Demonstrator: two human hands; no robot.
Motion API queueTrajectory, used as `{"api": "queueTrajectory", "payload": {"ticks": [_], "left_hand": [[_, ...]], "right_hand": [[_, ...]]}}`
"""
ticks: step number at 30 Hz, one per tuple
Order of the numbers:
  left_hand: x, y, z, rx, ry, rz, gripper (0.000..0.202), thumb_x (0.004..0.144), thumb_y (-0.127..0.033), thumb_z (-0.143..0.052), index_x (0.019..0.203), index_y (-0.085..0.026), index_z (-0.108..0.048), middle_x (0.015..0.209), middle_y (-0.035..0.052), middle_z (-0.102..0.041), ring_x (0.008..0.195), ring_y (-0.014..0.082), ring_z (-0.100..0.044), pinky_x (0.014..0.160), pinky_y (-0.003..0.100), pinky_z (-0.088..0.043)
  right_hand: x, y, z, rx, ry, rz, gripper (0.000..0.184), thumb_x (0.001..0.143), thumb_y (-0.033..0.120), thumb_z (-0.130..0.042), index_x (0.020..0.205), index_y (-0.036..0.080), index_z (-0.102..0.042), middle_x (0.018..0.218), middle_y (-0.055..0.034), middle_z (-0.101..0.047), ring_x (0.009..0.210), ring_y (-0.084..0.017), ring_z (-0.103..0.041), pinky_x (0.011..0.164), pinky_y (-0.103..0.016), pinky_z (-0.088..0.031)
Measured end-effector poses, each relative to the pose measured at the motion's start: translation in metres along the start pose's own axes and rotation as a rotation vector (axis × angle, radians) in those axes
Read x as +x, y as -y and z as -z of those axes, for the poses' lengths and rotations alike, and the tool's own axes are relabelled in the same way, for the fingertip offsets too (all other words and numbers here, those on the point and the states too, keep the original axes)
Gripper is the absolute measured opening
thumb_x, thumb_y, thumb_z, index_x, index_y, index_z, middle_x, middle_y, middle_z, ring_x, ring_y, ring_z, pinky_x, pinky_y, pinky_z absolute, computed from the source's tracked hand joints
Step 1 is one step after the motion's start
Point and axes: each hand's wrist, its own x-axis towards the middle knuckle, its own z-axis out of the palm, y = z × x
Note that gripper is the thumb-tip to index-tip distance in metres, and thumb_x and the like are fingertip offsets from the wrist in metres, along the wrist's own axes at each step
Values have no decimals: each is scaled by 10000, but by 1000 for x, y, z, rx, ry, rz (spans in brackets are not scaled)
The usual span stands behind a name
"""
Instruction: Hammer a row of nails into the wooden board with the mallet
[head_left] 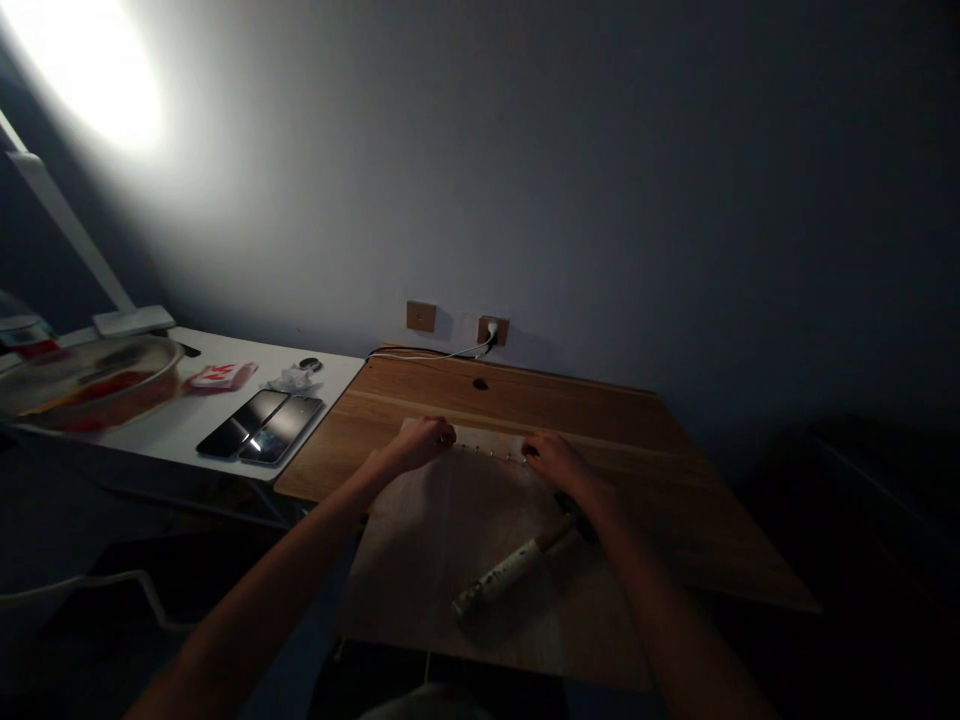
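Note:
A pale wooden board (420,560) lies on the wooden table, with a row of several small upright nails (493,454) near its far edge. At the left end of the row is my left hand (429,442), its fingers curled and closed. My right hand (555,462) is at the right end, fingertips pinched together close to a nail. What either hand grips is too small and dim to make out. A hammer (501,577) with a worn whitish grip lies diagonally on the board; my right forearm partly hides its dark head.
To the left, a white table (341,372) bears two phones (262,427), a red-and-white packet (223,376), a large clear basin (97,380) and a lit lamp (75,220). Cables run along the wooden table's (600,410) back edge to a wall socket (493,331).

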Motion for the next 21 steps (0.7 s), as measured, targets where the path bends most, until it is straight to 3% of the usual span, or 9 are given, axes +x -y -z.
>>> {"api": "queueTrajectory", "payload": {"ticks": [12, 21], "left_hand": [[6, -16, 11, 155, 126, 55, 203, 890, -154, -552, 928, -191, -748, 964, 80, -752, 872, 211, -691, 709, 249, -469], [8, -16, 8, 161, 134, 20, 249, 901, -138, -545, 983, -213, -767, 1026, 91, -747, 919, 219, -698, 758, 260, -485]], "right_hand": [[-1, 10, 7, -4, 32, -27, 182, 915, 163, -604, 978, 167, -774, 1010, -96, -756, 985, -201, -680, 874, -262, -448], [1, 12, 4, 28, 35, -52, 166, 884, 121, -622, 932, 168, -774, 1002, -105, -763, 982, -210, -686, 851, -263, -445]]}}
